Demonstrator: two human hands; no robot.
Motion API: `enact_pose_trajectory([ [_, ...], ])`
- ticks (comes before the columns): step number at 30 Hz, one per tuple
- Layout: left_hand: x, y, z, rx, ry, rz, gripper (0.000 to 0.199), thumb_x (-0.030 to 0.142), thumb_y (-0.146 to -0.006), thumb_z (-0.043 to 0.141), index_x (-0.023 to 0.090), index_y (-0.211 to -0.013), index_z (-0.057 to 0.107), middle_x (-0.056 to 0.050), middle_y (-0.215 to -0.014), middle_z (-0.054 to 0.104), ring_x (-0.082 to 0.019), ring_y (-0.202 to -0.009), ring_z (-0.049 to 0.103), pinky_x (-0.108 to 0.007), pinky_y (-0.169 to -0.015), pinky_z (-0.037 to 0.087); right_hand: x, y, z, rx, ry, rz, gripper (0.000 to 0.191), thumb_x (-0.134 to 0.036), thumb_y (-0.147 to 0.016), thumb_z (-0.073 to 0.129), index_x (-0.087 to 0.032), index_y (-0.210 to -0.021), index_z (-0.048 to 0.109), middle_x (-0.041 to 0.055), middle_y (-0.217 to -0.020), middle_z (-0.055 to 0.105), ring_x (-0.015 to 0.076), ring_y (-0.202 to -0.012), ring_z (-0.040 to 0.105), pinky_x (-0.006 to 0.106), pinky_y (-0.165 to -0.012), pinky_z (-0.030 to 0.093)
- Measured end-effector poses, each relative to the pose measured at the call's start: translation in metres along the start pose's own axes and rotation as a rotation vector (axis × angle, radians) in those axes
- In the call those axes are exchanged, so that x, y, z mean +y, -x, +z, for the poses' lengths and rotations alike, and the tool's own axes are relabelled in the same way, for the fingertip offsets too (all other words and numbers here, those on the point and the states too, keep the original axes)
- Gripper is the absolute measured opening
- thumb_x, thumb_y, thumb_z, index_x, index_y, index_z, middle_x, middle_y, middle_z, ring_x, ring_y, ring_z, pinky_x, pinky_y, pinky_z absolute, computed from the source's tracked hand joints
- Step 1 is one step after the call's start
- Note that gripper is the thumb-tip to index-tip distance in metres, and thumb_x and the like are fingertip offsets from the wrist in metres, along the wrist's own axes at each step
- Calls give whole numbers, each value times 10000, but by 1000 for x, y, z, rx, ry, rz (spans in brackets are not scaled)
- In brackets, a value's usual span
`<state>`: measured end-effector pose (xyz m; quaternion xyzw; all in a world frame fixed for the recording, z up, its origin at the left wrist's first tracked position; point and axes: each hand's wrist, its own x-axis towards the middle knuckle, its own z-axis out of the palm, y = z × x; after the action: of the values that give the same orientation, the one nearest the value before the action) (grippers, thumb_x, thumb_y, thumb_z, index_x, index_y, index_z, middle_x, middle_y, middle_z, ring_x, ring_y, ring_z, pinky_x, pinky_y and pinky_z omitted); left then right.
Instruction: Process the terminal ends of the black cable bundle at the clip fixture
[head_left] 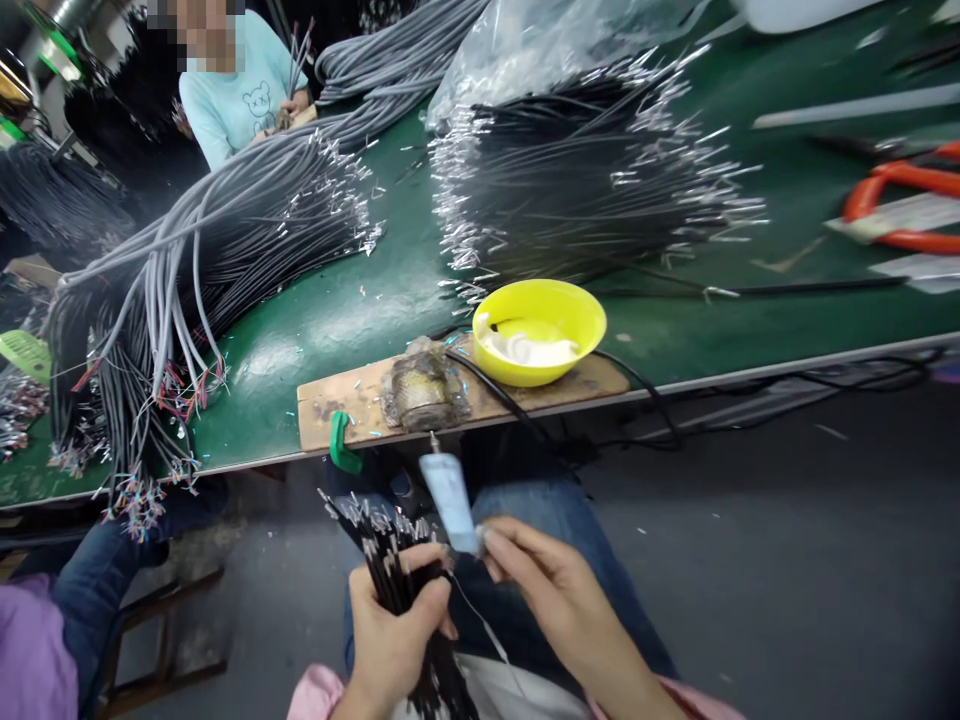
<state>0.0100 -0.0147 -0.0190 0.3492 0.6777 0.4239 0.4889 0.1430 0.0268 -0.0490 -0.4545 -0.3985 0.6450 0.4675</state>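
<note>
My left hand (405, 625) is closed around a bundle of thin black cables (386, 560), whose stripped, silvery ends point up and away from me. Just right of it, the fingertips of my right hand (536, 575) are pinched together at the lower end of a light-blue tapered piece (450, 500). What lies between those fingertips is too small to make out. The blue piece hangs on the shaft of a small, grimy motor (424, 390) at the table edge. A thin pale strand (480, 620) trails down between my hands.
A wooden board (319, 410) bears the motor, a green clamp (343, 445) and a yellow bowl (540, 365) with white material. Heaps of black cables (570, 180) and grey cables (180, 230) cover the green table. Orange-handled scissors (870, 205) lie right. A co-worker (240, 90) sits opposite.
</note>
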Motion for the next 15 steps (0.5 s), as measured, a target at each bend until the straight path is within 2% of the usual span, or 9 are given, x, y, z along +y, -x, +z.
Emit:
enact_pose_trajectory([
  [2,-5,3,1,-36,-61,-36,248,375,-656,704,155,-760,753,7,-470,582,-108,-384,481,-234,-422,432,-3,3,1,-12,134,-128,292,-412,-792,584,-209,-584,589,-11,-533,490,152,-517,462,266,-503,385],
  [4,-11,6,2,-63,-89,-46,214,344,-628,716,136,-578,713,19,-420,505,-96,-380,422,-234,-408,393,-5,5,4,-56,259,-282,208,-354,-779,608,-211,-629,631,0,-557,522,165,-547,498,269,-522,414],
  [7,-19,7,2,-83,-120,-54,369,320,-569,744,128,-338,530,45,-363,352,-70,-386,318,-221,-381,310,-5,8,10,-113,394,-436,125,-298,-774,619,-212,-703,675,17,-611,572,179,-606,555,274,-562,463],
  [10,-24,7,2,-96,-135,-65,444,329,-539,756,132,-313,428,57,-396,282,-54,-420,266,-211,-382,249,-4,10,14,-115,453,-489,164,-245,-804,572,-211,-666,655,22,-628,591,176,-620,577,278,-583,485],
  [15,-29,8,1,-108,-115,-76,427,392,-525,761,137,-388,448,48,-452,323,-67,-467,287,-215,-409,261,-6,11,17,-103,451,-505,226,-182,-803,523,-204,-580,558,8,-564,557,161,-559,548,264,-526,468],
])
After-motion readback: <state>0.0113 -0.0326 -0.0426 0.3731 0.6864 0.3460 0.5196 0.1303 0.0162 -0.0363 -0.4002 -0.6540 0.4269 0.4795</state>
